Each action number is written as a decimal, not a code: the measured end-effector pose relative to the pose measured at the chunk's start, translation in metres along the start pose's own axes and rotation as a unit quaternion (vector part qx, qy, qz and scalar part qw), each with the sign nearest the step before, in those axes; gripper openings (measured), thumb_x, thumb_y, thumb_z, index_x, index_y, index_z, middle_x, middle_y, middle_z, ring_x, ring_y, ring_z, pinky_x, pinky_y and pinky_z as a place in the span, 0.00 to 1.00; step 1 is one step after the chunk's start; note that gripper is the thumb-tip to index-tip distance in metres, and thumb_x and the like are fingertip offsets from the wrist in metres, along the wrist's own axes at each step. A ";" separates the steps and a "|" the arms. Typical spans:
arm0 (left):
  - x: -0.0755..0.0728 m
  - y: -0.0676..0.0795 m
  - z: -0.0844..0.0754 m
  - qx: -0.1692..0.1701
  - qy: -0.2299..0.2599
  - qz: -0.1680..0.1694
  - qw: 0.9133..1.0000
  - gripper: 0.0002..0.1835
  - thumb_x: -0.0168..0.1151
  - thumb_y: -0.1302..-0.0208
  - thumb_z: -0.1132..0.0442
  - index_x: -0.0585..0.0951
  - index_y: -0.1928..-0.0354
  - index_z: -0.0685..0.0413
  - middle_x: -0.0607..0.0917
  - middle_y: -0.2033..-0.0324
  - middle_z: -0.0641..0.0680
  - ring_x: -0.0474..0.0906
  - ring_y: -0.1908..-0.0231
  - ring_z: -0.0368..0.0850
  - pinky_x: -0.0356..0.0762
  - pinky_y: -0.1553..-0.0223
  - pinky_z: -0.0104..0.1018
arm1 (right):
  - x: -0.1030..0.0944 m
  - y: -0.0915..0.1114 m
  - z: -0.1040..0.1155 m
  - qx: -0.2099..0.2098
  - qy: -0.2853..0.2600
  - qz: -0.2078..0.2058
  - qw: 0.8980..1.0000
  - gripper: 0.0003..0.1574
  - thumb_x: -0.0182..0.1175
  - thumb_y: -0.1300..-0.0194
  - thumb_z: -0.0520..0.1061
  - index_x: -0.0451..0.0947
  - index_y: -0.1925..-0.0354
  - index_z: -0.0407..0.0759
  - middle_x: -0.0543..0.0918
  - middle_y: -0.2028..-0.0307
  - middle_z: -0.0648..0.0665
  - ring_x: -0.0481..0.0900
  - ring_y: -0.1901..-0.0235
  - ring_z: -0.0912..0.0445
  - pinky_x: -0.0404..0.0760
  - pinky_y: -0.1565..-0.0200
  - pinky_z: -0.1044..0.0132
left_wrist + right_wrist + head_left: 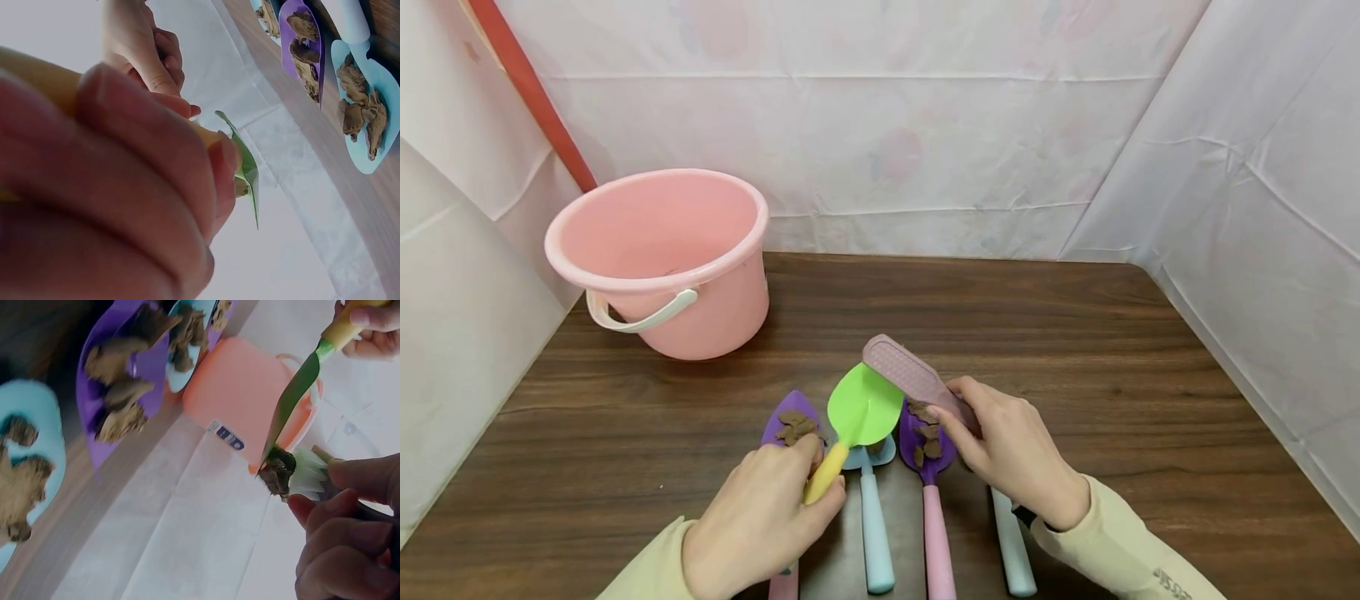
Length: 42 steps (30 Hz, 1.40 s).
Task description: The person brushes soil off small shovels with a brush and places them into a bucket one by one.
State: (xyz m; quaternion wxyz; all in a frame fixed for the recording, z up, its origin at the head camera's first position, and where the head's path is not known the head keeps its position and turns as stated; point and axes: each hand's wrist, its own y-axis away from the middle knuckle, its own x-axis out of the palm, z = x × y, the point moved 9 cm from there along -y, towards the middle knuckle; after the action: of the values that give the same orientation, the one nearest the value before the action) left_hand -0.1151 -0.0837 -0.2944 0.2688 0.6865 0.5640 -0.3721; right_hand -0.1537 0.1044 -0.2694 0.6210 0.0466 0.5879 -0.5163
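Note:
My left hand (752, 512) grips the yellow handle of a small green shovel (861, 408), raised above the other shovels. In my right hand (1018, 446) is a mauve brush (906, 371), its head over the green blade's far right edge. White bristles (305, 476) show in the right wrist view, against brown chunks (278, 472) at the green blade. Below lie a purple shovel (780, 407) on the left, partly behind my left hand, a light blue shovel (876, 533) in the middle, and another purple shovel (936, 533) with a pink handle. Brown pieces (928, 433) lie on their blades.
A pink bucket (722, 312) with a white handle stands at the back left of the dark wooden table (1037, 325). Under my right wrist, a pale blue handle (1011, 542) shows. White patterned sheeting (925, 150) encloses the back and sides.

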 end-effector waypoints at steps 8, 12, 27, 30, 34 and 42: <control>0.000 0.001 0.000 0.008 0.002 0.001 1.000 0.13 0.63 0.48 0.63 0.68 0.80 0.45 0.64 0.89 0.41 0.59 0.90 0.31 0.59 0.88 0.27 | -0.004 0.000 -0.019 0.030 0.018 -0.005 0.999 0.11 0.67 0.42 0.42 0.77 0.62 0.40 0.67 0.82 0.57 0.58 0.84 0.70 0.60 0.82 0.76; 0.001 0.000 0.000 0.008 0.004 0.005 1.000 0.13 0.63 0.48 0.63 0.68 0.80 0.45 0.64 0.89 0.41 0.59 0.90 0.31 0.59 0.88 0.27 | -0.005 0.000 -0.027 0.039 0.027 -0.008 0.999 0.11 0.67 0.41 0.43 0.77 0.63 0.40 0.69 0.83 0.56 0.59 0.85 0.70 0.60 0.82 0.75; 0.003 0.000 0.000 0.003 0.009 0.007 1.000 0.12 0.63 0.48 0.63 0.68 0.80 0.46 0.64 0.90 0.42 0.60 0.92 0.30 0.60 0.90 0.27 | -0.004 0.003 -0.044 0.079 0.043 0.005 0.996 0.13 0.65 0.39 0.44 0.77 0.61 0.37 0.70 0.84 0.54 0.58 0.86 0.68 0.59 0.84 0.73; 0.004 -0.001 0.000 0.001 0.008 0.011 1.000 0.12 0.63 0.48 0.63 0.69 0.80 0.46 0.65 0.90 0.42 0.61 0.92 0.30 0.60 0.90 0.27 | -0.004 0.004 -0.041 0.073 0.038 0.005 0.997 0.12 0.66 0.40 0.44 0.77 0.61 0.38 0.70 0.83 0.55 0.59 0.86 0.69 0.60 0.84 0.74; 0.004 -0.001 -0.001 0.007 0.006 0.012 1.000 0.12 0.63 0.48 0.63 0.69 0.80 0.46 0.65 0.90 0.42 0.60 0.92 0.30 0.60 0.90 0.27 | -0.003 0.006 -0.026 0.039 0.015 0.007 0.999 0.11 0.66 0.40 0.42 0.77 0.61 0.39 0.69 0.82 0.56 0.59 0.84 0.71 0.60 0.82 0.76; 0.005 -0.001 -0.004 0.023 0.000 0.003 1.000 0.12 0.63 0.49 0.62 0.68 0.80 0.46 0.64 0.89 0.41 0.59 0.91 0.30 0.59 0.90 0.26 | 0.004 0.009 0.017 -0.050 -0.011 0.027 0.998 0.13 0.57 0.32 0.52 0.75 0.62 0.44 0.67 0.80 0.59 0.59 0.81 0.70 0.60 0.79 0.79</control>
State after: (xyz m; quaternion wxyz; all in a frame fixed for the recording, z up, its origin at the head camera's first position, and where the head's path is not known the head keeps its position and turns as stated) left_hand -0.1151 -0.0774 -0.2958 0.2543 0.6942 0.5534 -0.3836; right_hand -0.1366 0.0944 -0.2725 0.6425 0.0259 0.6048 -0.4698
